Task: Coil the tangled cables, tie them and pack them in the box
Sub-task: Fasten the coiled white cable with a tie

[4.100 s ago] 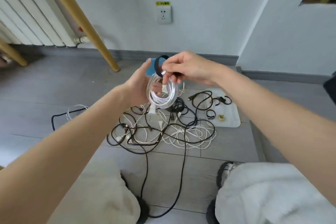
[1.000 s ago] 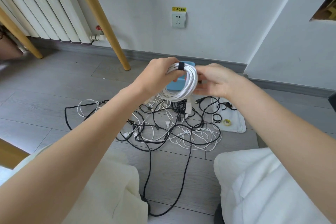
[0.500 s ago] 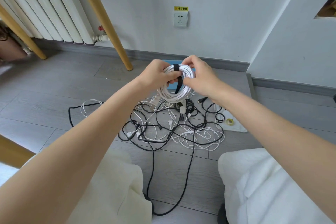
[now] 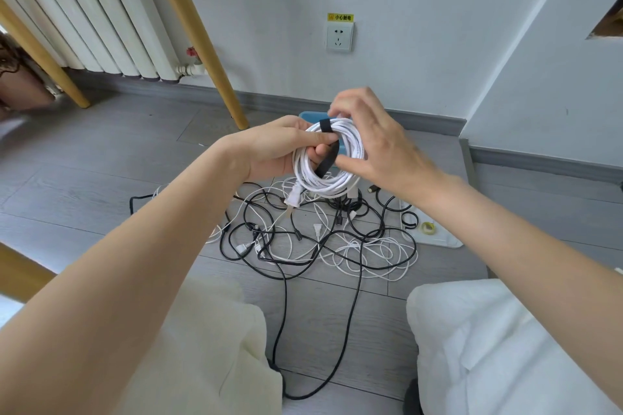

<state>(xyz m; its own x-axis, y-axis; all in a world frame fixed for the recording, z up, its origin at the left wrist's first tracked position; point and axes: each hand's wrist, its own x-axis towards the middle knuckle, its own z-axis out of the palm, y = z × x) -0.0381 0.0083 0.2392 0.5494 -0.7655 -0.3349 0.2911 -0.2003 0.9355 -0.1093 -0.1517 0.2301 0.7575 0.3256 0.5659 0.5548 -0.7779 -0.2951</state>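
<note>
A white coiled cable (image 4: 323,175) hangs in the air between both hands, its plug dangling at the lower left. A black strap (image 4: 327,153) is wrapped over the coil's top, and its loose end runs down through the middle. My left hand (image 4: 279,148) grips the coil's left side with the thumb on the strap. My right hand (image 4: 371,141) pinches the coil at the top and right side. Behind the coil, a blue box (image 4: 308,116) on the floor is mostly hidden. Below lies a tangle of black and white cables (image 4: 313,239).
A white tray (image 4: 438,239) with a small yellow tape roll (image 4: 428,227) lies right of the tangle. A wooden leg (image 4: 199,34) slants down left of the box, with a radiator (image 4: 77,10) behind it. A wall socket (image 4: 339,37) is ahead. My knees fill the bottom corners.
The black strap has been wrapped around the white coil. Over the last second the coil turned towards me and my right hand shifted to the coil's top right.
</note>
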